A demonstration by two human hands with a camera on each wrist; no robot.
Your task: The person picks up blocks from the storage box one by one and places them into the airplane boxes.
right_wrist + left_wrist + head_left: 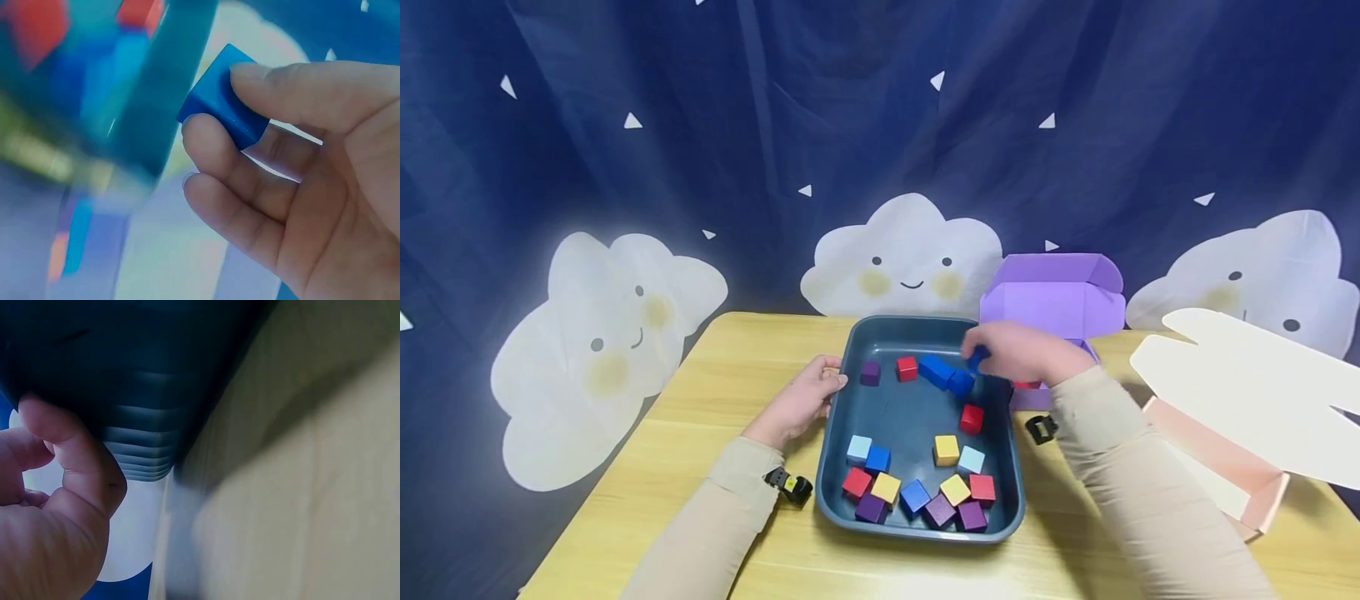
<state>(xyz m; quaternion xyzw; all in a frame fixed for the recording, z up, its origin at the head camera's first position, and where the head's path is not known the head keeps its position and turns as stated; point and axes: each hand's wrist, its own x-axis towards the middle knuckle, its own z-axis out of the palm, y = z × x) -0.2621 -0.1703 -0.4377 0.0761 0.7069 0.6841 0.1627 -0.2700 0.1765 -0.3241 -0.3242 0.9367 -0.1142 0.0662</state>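
A blue cube (228,94) is pinched between the thumb and fingers of my right hand (1015,350), raised over the tray's far right rim. My left hand (801,396) holds the left rim of the dark blue-grey tray (880,408). In the left wrist view, its curled fingers (69,434) meet the tray's outer wall. Close to the right hand inside the tray lie blue blocks (936,371), a red cube (907,368) and another red cube (972,418). A purple cube (870,372) sits near the left hand.
Several mixed cubes, including a yellow cube (946,450), gather at the tray's near end. An open purple box (1033,400) with red inside stands right of the tray. Farther right is an open pink box (1217,450) with a white lid. A cloud-print curtain (880,125) hangs behind the table.
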